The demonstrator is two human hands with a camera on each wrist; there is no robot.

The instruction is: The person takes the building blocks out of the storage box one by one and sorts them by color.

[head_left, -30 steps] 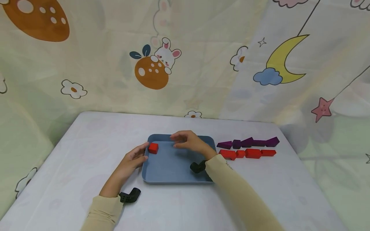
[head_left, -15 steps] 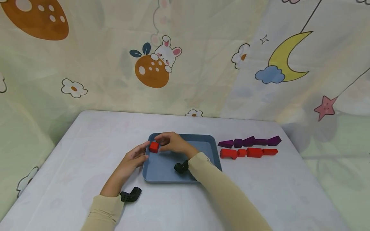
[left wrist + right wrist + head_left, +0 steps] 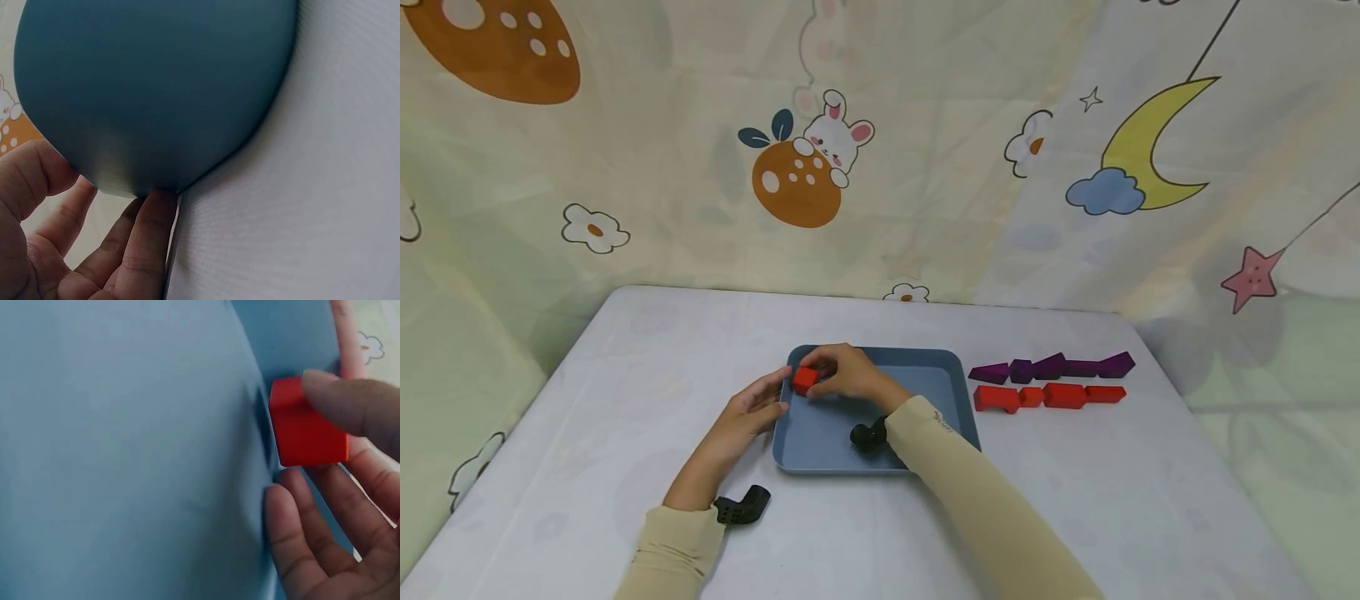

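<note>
A small red block [image 3: 806, 382] is at the far left corner of the blue tray [image 3: 820, 454]. My right hand [image 3: 850, 375] reaches over the tray and pinches that block. The right wrist view shows the thumb [image 3: 350, 403] on one face of the red block [image 3: 312, 434] and fingers behind it, close to the tray wall. Along the tray's left side my left hand [image 3: 748, 412] rests with extended fingers against the outer wall. Up close in the left wrist view, its fingertips touch the tray [image 3: 156, 94] low down by the tablecloth.
Right of the tray lie two rows of blocks on the white-covered table [image 3: 850, 542]: purple blocks [image 3: 1049, 367] behind, red blocks [image 3: 1064, 396] in front. A printed curtain [image 3: 925, 183] hangs behind the table. Each wrist carries a black camera [image 3: 745, 506].
My right hand has moved left across the tray to the red block and now pinches it; the block has shifted slightly. My left hand stays by the tray's side.
</note>
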